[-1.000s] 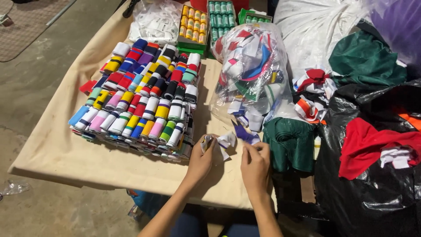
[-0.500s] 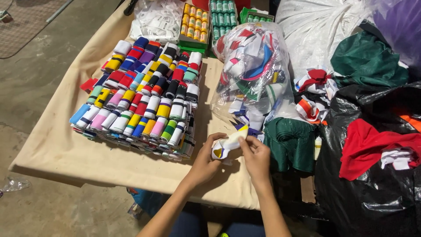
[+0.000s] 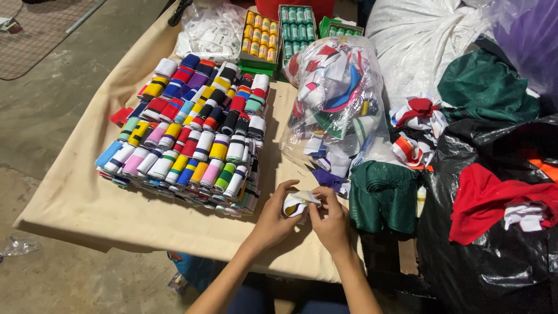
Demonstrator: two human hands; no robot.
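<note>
My left hand and my right hand meet over the near edge of a table covered in beige cloth. Between their fingers sits a small rolled strip of white fabric with yellow and dark trim; both hands grip it. Just left of my hands lies a big stack of rolled striped fabric bands in many colours, laid in neat rows.
A clear plastic bag of loose fabric strips stands beyond my hands. A folded green cloth lies to the right. Boxes of thread spools sit at the back. A black bag with red cloth and a white sack crowd the right.
My hands have taken the white strip up off the cloth and brought it together into a tight roll held between both sets of fingers.
</note>
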